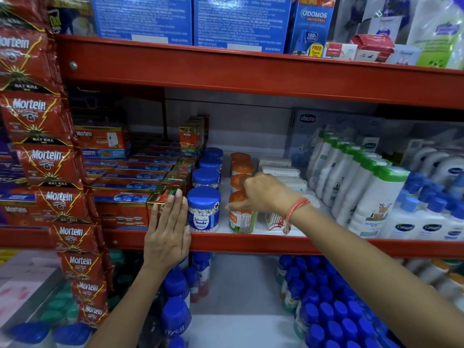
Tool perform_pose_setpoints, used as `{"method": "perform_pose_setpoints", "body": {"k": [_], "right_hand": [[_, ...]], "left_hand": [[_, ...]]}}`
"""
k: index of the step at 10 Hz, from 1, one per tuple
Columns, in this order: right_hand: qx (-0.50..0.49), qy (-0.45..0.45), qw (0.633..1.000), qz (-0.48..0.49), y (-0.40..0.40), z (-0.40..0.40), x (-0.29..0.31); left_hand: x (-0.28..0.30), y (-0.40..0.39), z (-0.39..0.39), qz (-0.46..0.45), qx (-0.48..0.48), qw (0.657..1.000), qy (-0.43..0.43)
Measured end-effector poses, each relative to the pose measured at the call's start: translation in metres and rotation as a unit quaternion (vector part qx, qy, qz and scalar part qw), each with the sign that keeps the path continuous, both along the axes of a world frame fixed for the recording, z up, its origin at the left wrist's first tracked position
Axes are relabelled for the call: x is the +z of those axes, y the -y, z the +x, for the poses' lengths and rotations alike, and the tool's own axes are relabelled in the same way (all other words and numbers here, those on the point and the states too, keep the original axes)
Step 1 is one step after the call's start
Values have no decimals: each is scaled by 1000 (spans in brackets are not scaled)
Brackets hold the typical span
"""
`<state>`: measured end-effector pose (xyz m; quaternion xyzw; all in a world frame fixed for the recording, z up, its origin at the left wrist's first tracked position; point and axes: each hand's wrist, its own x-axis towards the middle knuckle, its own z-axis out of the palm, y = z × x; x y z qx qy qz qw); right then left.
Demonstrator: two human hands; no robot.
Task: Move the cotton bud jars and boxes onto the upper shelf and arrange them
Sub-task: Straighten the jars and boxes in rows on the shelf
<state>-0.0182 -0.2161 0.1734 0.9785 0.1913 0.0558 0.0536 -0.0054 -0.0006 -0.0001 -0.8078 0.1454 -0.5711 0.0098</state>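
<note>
Currently the front orange jar [241, 217] on the shelf [251, 243] is being held at its lid by the right hand [266, 195], grip closed. The left hand [168, 233] is being kept flat, grip wide, beside the blue jar [204, 209]. Rows should be nudged straight, jars kept upright.

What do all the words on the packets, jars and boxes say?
"Mortein", "RAT KILL": red packets hanging on the left.
"Johnson's buds": front blue-lidded jar.
"ODOMOS UNIVERSAL", "FREE": blue box on the top shelf.
"chicco": grey box.
"Cetaphil": white bottles, blurry.
Orange-lidded jar under the right hand: too blurred to read.
</note>
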Motion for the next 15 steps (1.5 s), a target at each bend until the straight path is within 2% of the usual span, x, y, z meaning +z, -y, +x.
{"method": "perform_pose_setpoints", "body": {"k": [1,2,3,6,8,9,10,11,12,13,14,15], "right_hand": [[16,-38,999,17,3,4,3],[32,-121,991,57,12,6,11],[67,-146,984,79,18,4,15],[61,-72,991,95,21,3,7],[61,-57,989,120,21,2,2],[62,-53,987,140,25,2,-2],[44,-29,979,197,37,-2,-3],[1,84,953,293,61,-3,-5],[-96,172,932,304,91,6,-13],[-189,158,939,240,113,14,-27],[-220,106,941,234,126,15,-35],[-227,36,934,273,131,15,-39]], "left_hand": [[1,0,0,-1,0,1000,2],[-1,0,0,0,3,1000,4],[-1,0,0,-1,2,1000,4],[-1,0,0,0,1,1000,2],[0,0,-3,-3,6,1000,-15],[2,1,-6,-12,-7,999,-35],[8,4,-16,-61,-61,995,-52],[29,18,-32,-115,-124,985,-30],[64,54,-44,-132,-208,968,-36],[95,104,-50,-155,-240,951,-120],[111,151,-52,-181,-177,935,-248],[112,182,-50,-156,-57,924,-345]]}}
